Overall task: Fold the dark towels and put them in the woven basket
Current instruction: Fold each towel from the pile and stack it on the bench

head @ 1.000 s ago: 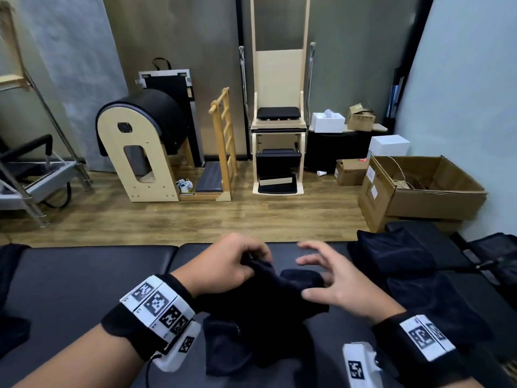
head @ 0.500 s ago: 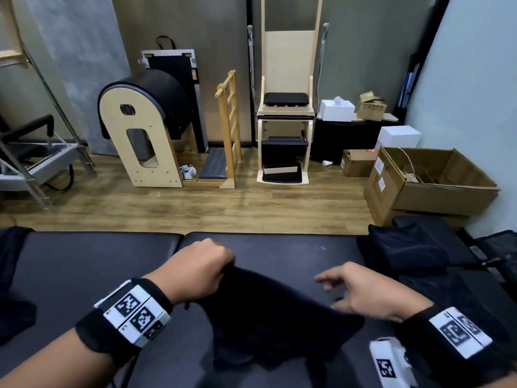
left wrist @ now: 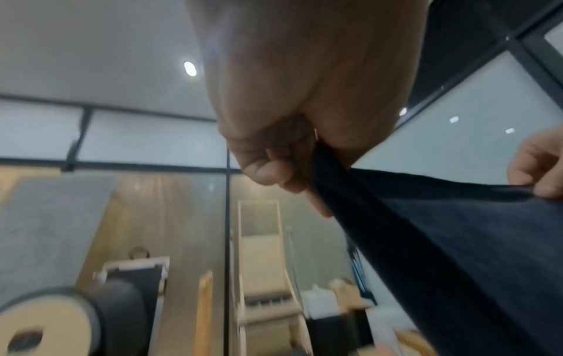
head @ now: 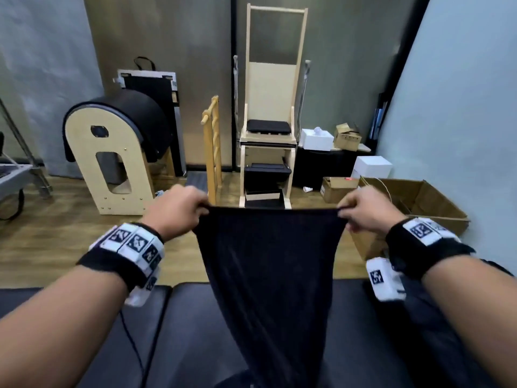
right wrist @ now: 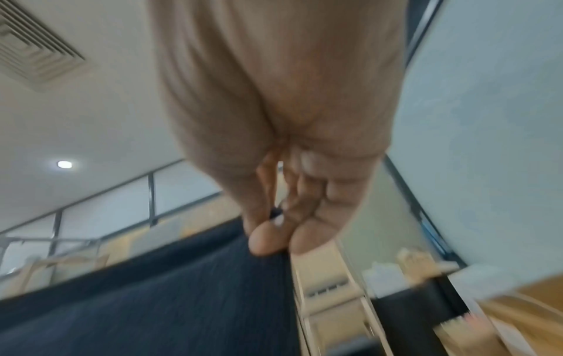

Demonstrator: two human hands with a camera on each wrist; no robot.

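The left hand (head: 179,211) and right hand (head: 366,210) each pinched a top corner of a dark towel (head: 268,275) stretched taut above the black padded bench (head: 84,331), where a slipping grip at either corner would likely have dropped it unfolded.

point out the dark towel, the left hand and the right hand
dark towel (head: 268,261), head view, middle of the hanging cloth
left hand (head: 176,211), head view, back of the hand
right hand (head: 366,210), head view, back of the hand
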